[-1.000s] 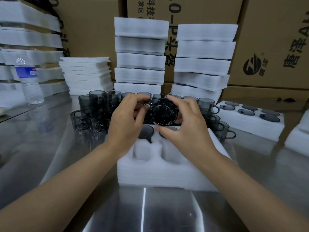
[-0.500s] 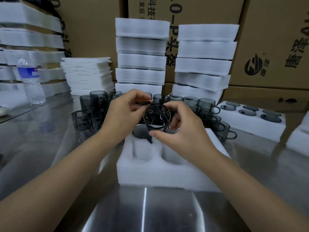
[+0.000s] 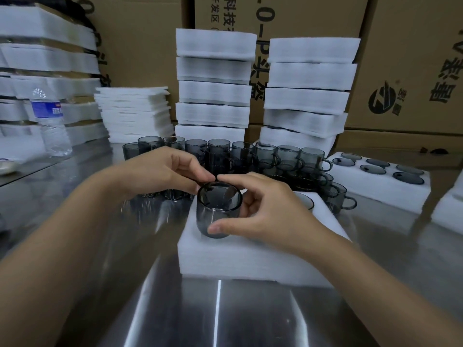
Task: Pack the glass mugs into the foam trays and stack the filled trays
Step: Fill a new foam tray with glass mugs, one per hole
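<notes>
Glass mug (image 3: 218, 211) position: upright, mouth up, at the near-left corner of the foam tray (image 3: 250, 259). How deep its base sits in the tray pocket cannot be told.

The right hand (image 3: 269, 216) holds the mug from the right side. Its thumb presses the lower front wall and its index finger lies across the far rim. The left hand (image 3: 162, 171) reaches in from the left, with thumb and fingertips pinched together on the far-left edge of the rim. Both forearms are bare.

A second mug (image 3: 305, 202) sits sunk in a pocket on the tray's right side, with only its rim showing.

Behind the tray, the loose mugs (image 3: 253, 156) stand crowded together on the steel table (image 3: 75, 209). To the right lies a filled tray (image 3: 383, 194) with dark mug rims level with its top. Two stacks of foam trays (image 3: 215, 91) rise behind the mugs, and a pile of foam sheets (image 3: 135, 113) stands to their left. A water bottle (image 3: 51, 121) stands far left. Printed cardboard boxes (image 3: 413, 58) form the backdrop.
</notes>
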Motion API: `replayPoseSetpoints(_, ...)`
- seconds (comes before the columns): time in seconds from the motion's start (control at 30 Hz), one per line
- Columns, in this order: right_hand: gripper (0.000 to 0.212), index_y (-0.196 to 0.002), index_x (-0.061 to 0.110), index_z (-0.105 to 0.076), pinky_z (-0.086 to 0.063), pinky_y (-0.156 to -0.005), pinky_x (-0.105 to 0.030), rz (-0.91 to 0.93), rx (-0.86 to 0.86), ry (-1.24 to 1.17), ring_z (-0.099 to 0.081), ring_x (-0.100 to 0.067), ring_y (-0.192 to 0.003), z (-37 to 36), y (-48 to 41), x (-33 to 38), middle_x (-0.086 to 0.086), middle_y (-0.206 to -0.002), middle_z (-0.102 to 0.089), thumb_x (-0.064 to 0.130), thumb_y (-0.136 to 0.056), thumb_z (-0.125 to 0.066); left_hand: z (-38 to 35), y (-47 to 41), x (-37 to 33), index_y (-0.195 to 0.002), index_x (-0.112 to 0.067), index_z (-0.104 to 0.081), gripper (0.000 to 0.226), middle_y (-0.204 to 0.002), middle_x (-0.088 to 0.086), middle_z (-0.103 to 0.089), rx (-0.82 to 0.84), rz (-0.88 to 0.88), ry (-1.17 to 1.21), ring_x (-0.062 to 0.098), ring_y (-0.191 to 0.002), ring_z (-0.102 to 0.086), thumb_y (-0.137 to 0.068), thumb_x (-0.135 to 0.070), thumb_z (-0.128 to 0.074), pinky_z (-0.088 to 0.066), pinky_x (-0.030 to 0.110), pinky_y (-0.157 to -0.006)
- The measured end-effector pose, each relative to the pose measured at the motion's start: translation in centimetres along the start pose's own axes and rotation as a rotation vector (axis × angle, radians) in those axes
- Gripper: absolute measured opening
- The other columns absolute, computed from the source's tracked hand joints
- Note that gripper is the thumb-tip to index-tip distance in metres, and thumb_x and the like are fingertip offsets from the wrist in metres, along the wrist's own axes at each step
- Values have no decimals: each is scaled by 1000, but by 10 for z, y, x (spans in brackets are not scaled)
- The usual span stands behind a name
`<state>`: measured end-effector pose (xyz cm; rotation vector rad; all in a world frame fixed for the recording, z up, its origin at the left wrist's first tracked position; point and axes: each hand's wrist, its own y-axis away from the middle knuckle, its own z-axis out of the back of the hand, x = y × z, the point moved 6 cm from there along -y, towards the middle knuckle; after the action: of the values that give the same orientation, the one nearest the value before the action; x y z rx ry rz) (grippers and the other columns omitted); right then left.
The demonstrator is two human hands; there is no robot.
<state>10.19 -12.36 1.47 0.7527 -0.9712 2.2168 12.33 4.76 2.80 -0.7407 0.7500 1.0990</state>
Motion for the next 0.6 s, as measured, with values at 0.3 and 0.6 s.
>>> replayPoseSetpoints(0.3, 51, -114, 24, -69, -51, -75, -26, 13, 86, 22, -60, -11, -72, -6, 4, 4, 6, -93, -59, 33, -65, -86, -3, 2, 11, -74, -20, -73, 30, -85, 9, -73, 79, 53, -45, 13, -78, -67, -85, 5, -63, -53, 22, -73)
replayPoseSetpoints(0.6, 37, -104, 58, -57, -45, -72, -17, -41, 167, 39, -54, -7, -75, -8, 3, -5, 18, -91, -59, 47, -71, -69, -7, 4, 18, -80, -22, -74, 20, -75, -8, -69, 179, 148, -123, 1, -75, -64, -87, -9, -61, -49, 25, -78)
